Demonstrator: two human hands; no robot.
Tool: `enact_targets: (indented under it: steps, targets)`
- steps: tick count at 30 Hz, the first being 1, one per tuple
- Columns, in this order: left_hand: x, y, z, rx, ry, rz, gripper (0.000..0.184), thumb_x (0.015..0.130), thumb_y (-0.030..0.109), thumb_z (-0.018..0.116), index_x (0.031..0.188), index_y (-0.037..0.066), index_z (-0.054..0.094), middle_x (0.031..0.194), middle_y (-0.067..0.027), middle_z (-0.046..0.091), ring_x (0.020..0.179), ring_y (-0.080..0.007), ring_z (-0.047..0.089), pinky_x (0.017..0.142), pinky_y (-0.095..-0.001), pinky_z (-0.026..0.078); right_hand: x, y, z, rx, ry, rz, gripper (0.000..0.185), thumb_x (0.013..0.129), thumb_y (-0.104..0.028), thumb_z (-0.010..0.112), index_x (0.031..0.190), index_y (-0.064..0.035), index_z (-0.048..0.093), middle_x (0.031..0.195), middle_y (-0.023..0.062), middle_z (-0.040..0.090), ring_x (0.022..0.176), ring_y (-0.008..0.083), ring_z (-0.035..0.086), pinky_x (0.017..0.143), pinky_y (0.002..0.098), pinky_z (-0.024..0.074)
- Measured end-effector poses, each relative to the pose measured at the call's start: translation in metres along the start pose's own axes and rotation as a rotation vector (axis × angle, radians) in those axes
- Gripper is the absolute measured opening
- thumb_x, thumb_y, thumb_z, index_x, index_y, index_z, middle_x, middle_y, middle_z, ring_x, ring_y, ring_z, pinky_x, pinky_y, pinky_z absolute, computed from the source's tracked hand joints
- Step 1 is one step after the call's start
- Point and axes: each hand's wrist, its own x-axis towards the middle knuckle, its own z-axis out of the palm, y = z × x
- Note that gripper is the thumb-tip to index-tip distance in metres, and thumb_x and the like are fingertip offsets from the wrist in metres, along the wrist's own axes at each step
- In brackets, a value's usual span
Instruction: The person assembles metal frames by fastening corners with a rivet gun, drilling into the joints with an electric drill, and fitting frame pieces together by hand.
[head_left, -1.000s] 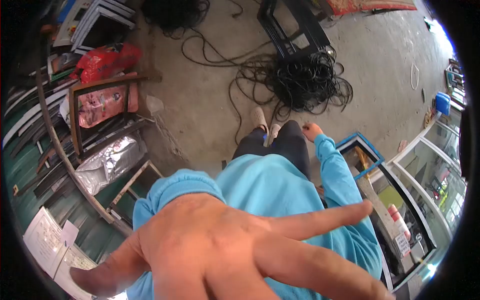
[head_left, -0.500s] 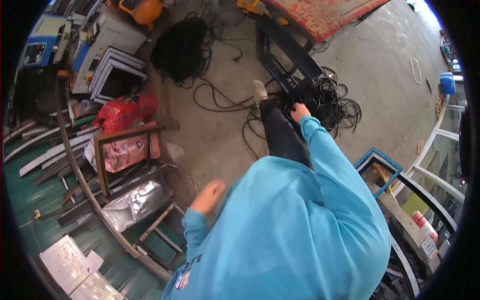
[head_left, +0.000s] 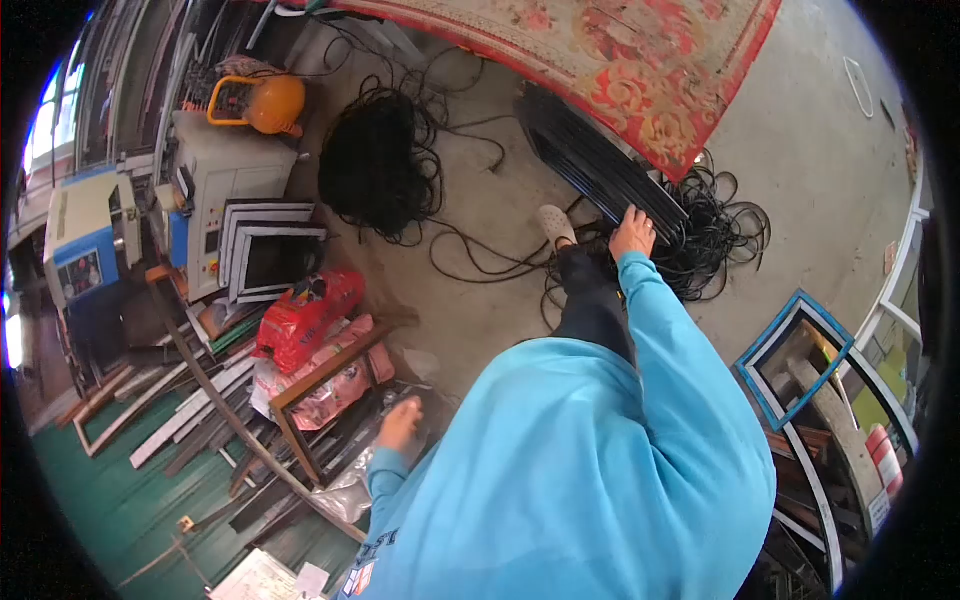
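Observation:
My right hand (head_left: 633, 233) is closed on the near edge of a stack of black frames (head_left: 590, 150), with a ring on one finger. The stack lies tilted beside a tangle of black cord (head_left: 735, 225), part of it under the patterned red cloth. My left hand (head_left: 401, 424) hangs low on the left, near the silver wrapped bundle (head_left: 350, 485) and apart from the black frames. Its fingers are blurred, and I cannot make out whether they are curled round anything.
A red patterned cloth (head_left: 640, 60) spreads across the top. Another black cord heap (head_left: 375, 165) lies on the floor. At left are machines, an orange tank (head_left: 275, 105), white frames (head_left: 270, 250), red bags (head_left: 310, 320) and long strips. A blue-edged frame (head_left: 795, 360) leans at right.
My left hand has dropped from close before the camera, where its fingers were spread, to my left side. My right hand has reached forward to the black frames. The view has shifted, showing more cloth.

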Motion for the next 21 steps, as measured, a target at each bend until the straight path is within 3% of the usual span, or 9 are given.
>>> enact_targets:
  steps: [1,3,4,9,11,13,17,18,21]
  targets:
    - [0.007,0.015,-0.013,-0.148,0.088,-0.144,0.039,0.100,0.036,0.052,0.121,0.005,0.063,0.110,-0.0058,0.066,0.092,-0.0112,0.059,0.075,-0.0271,0.047,0.002,-0.004,-0.002,-0.003,-0.015,0.003,0.068,0.083,-0.013,0.067,0.143,-0.0093,0.037,0.136,0.0142,0.044,0.126,0.0326,0.044,0.104,0.0482,0.0363]
    - [0.022,0.042,-0.033,-0.263,0.224,-0.029,0.037,0.100,0.033,0.053,0.123,0.006,0.061,0.114,-0.0038,0.065,0.089,-0.0076,0.058,0.069,-0.0233,0.044,-0.001,-0.007,-0.014,-0.065,-0.031,0.016,0.057,0.084,-0.011,0.063,0.138,-0.0092,0.043,0.133,0.0138,0.045,0.127,0.0329,0.043,0.103,0.0459,0.0371]
    - [0.025,0.062,-0.044,-0.209,0.192,-0.058,0.046,0.099,0.042,0.051,0.130,0.008,0.057,0.123,-0.0030,0.062,0.105,-0.0166,0.060,0.086,-0.0333,0.046,-0.001,-0.011,-0.022,-0.077,-0.037,0.011,0.046,0.086,-0.011,0.061,0.130,-0.0093,0.048,0.130,0.0132,0.048,0.125,0.0328,0.045,0.101,0.0463,0.0391]
    - [0.062,0.091,-0.060,-0.096,-0.015,-0.068,0.047,0.098,0.042,0.053,0.131,0.009,0.055,0.125,-0.0024,0.061,0.106,-0.0164,0.060,0.087,-0.0335,0.046,0.023,-0.016,0.015,0.003,-0.202,0.032,0.047,0.080,-0.018,0.070,0.123,-0.0079,0.053,0.123,0.0149,0.054,0.116,0.0360,0.055,0.091,0.0473,0.0497]
    - [0.073,0.099,-0.056,-0.056,-0.081,-0.050,0.045,0.098,0.037,0.056,0.129,0.004,0.059,0.110,-0.0036,0.066,0.094,-0.0110,0.060,0.075,-0.0233,0.046,0.034,-0.023,0.038,-0.057,-0.495,-0.083,0.049,0.081,-0.015,0.068,0.127,-0.0069,0.054,0.125,0.0177,0.058,0.112,0.0379,0.059,0.093,0.0463,0.0508]
    - [0.085,0.107,-0.057,-0.023,-0.120,-0.047,0.044,0.098,0.035,0.056,0.128,0.003,0.059,0.104,-0.0030,0.066,0.093,-0.0101,0.060,0.075,-0.0233,0.046,0.039,-0.036,0.051,-0.187,-0.706,-0.178,0.049,0.083,-0.015,0.062,0.131,-0.0072,0.054,0.125,0.0196,0.060,0.112,0.0383,0.060,0.096,0.0455,0.0500]
    - [0.116,0.117,-0.077,0.004,-0.211,0.014,0.042,0.099,0.032,0.056,0.125,0.000,0.060,0.102,-0.0053,0.068,0.094,-0.0119,0.061,0.080,-0.0267,0.048,0.013,-0.074,0.028,0.020,-0.506,0.056,0.044,0.089,-0.022,0.064,0.128,-0.0066,0.056,0.127,0.0172,0.061,0.107,0.0355,0.063,0.091,0.0446,0.0549]
    - [0.125,0.122,-0.084,0.073,-0.207,0.083,0.042,0.098,0.032,0.057,0.124,-0.001,0.060,0.105,-0.0075,0.068,0.098,-0.0145,0.061,0.085,-0.0289,0.048,0.012,-0.081,0.023,0.027,-0.427,0.018,0.046,0.088,-0.032,0.064,0.126,-0.0063,0.059,0.122,0.0192,0.062,0.107,0.0361,0.062,0.088,0.0450,0.0545]
    - [0.166,0.152,-0.108,0.200,-0.220,0.174,0.042,0.095,0.030,0.060,0.123,-0.002,0.061,0.118,-0.0144,0.066,0.111,-0.0229,0.061,0.097,-0.0347,0.046,-0.006,-0.108,-0.047,0.188,-0.208,-0.114,0.036,0.082,-0.028,0.060,0.110,-0.0052,0.067,0.104,0.0218,0.067,0.100,0.0414,0.062,0.089,0.0485,0.0502]
